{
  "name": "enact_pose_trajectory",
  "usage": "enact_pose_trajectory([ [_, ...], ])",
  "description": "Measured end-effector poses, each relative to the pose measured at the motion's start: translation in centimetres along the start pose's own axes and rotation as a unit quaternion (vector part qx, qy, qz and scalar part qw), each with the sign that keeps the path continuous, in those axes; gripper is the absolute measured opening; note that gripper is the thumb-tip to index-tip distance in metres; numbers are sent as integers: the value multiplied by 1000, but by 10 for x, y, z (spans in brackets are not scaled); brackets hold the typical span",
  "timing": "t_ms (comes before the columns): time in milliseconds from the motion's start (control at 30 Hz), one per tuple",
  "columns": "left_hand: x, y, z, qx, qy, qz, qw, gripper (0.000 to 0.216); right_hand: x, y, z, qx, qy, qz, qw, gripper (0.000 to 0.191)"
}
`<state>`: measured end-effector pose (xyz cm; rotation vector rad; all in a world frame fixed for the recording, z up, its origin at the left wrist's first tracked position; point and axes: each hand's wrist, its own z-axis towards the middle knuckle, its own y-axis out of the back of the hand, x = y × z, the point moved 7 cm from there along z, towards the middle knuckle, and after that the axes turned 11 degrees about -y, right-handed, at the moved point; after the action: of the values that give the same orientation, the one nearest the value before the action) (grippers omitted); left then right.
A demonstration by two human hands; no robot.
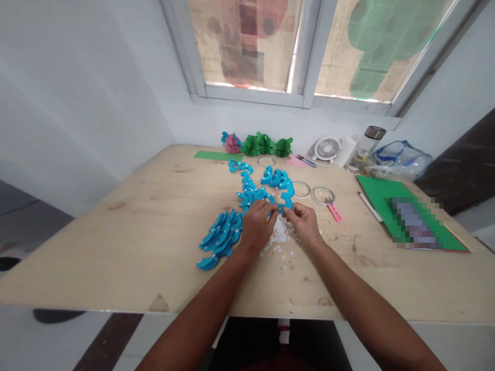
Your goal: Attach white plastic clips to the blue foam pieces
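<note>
Both hands meet near the middle of the table over a blue paper cut-out point(286, 201) with scalloped edges. My left hand point(258, 222) has its fingers curled, with the fingertips pinched at the lower edge of this cut-out. My right hand point(304, 222) pinches the same edge between thumb and finger; the exact contact is small and partly hidden. A pile of folded blue paper pieces point(222, 234) with small white dots lies left of my left hand. More blue pieces point(253, 196) spread beyond it. Small white scraps point(280, 233) are scattered between my hands.
Pink-handled snips point(333, 210) touch a tape ring point(323, 195). Green paper figures point(265, 144) and a pink one point(232, 143) stand along the wall. A fan point(327, 149), glass bottle point(363, 149) and plastic bag point(400, 159) are back right; a green sheet point(381, 190) and pen point(370, 207) lie right.
</note>
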<state>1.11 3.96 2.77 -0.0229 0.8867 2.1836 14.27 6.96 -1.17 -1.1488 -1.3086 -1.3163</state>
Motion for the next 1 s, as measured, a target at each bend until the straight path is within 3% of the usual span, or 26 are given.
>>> enact_pose_trajectory([
  [333, 2, -7, -1, 44, 1, 8, 999, 13, 0, 0, -1, -10, 8, -14, 1000, 32],
  [600, 1, -2, 0, 2, -5, -12, 1000, 8, 1, 1, -1, -27, 10, -27, 999, 34],
  [1000, 1, -5, 1, 39, -31, -10, 999, 14, -3, 0, -1, -15, 10, -24, 1000, 29],
])
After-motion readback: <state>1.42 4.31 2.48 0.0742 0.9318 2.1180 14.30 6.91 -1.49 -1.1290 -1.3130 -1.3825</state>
